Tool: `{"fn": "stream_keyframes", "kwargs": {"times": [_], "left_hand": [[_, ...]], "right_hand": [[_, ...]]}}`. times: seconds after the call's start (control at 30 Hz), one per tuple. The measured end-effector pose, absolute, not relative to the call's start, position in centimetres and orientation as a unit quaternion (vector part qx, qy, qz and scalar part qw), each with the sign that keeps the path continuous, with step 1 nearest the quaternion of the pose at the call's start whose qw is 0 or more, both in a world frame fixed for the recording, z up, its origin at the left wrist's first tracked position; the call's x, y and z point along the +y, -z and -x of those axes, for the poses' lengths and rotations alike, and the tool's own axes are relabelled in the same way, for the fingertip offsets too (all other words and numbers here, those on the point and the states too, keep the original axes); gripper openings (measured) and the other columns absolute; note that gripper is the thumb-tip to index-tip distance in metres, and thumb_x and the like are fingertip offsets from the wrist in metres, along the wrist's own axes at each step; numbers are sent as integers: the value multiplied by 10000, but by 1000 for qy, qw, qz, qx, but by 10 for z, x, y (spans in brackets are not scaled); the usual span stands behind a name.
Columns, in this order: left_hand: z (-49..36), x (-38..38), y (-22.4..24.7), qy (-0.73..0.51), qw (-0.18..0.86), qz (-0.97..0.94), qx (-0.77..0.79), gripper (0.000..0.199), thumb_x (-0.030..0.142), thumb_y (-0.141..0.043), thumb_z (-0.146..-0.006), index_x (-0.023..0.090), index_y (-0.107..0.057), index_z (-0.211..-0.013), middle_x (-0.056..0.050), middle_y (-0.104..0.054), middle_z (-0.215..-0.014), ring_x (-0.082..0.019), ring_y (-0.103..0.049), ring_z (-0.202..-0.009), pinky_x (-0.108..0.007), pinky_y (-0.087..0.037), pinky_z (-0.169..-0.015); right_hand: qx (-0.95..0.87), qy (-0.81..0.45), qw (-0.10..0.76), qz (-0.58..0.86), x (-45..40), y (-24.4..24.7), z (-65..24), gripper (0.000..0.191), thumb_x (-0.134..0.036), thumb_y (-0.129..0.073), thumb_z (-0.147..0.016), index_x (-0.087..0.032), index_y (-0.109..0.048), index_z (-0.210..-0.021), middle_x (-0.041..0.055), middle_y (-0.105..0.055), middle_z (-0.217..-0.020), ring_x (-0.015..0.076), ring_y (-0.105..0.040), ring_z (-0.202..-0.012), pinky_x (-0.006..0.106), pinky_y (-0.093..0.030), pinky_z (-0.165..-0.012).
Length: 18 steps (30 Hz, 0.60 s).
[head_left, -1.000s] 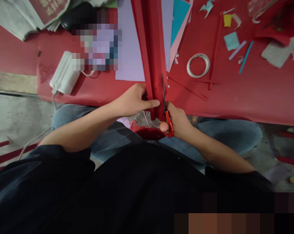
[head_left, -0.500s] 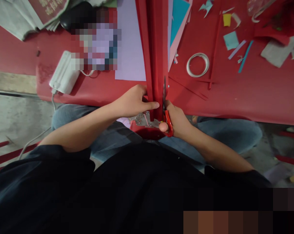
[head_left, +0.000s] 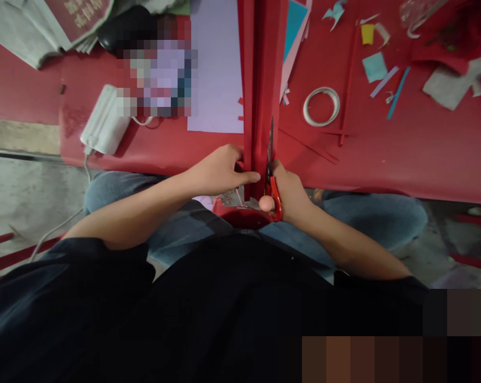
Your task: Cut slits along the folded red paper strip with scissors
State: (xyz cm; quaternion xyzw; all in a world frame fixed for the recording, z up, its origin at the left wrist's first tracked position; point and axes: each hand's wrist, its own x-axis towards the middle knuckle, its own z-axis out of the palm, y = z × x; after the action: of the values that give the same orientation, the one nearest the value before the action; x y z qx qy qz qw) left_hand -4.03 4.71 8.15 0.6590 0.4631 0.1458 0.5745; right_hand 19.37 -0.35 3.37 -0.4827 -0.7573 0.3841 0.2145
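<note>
A long folded strip of red paper (head_left: 260,80) runs from the top of the view down to the table's near edge. My left hand (head_left: 228,170) pinches its lower end, thumb on top and the other fingers largely hidden beneath. My right hand (head_left: 290,189) grips scissors (head_left: 277,199) with red handles, the thumb through one loop. Their dark blades point away from me, along the right side of the strip. How far the blades are parted I cannot tell.
On the red table (head_left: 403,159), a roll of tape (head_left: 321,107) and paper scraps (head_left: 374,67) lie to the right. Purple paper (head_left: 214,69) lies left of the strip. Further left are a white power bank (head_left: 106,119) with a cable and a dark computer mouse (head_left: 126,29).
The upper part of the red paper has swung slightly to the right. The scissors have shifted a little upward and right, with both hands keeping their hold.
</note>
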Motion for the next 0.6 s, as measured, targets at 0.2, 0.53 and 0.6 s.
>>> {"fn": "stream_keyframes", "kwargs": {"times": [0.2, 0.53, 0.6], "left_hand": [[39, 46, -85, -159, 579, -655, 459, 206, 293, -803, -912, 191, -854, -1084, -17, -839, -890, -156, -745, -750, -269, -578, -707], [39, 45, -85, -154, 587, -643, 468, 220, 303, -814, -896, 199, -857, -1084, -34, -854, -933, -163, -753, -753, -274, -568, -669], [39, 45, -86, -160, 589, -643, 462, 226, 302, -814, -899, 195, -859, -1094, -35, -855, -937, -166, -760, -771, -274, -573, -678]], "right_hand": [[-770, -348, 225, 485, -4, -37, -191, 1198, -1125, -224, -855, -142, -577, -1441, 153, -775, -947, 382, -795, -855, 479, -604, -753], [-744, -359, 233, 513, -8, -36, -186, 1122, -1098, -214, -891, -180, -610, -1401, 103, -763, -879, 339, -790, -816, 434, -587, -729], [-742, -356, 236, 517, -9, -36, -185, 1113, -1099, -220, -888, -177, -612, -1374, 102, -766, -877, 331, -788, -804, 420, -578, -711]]}}
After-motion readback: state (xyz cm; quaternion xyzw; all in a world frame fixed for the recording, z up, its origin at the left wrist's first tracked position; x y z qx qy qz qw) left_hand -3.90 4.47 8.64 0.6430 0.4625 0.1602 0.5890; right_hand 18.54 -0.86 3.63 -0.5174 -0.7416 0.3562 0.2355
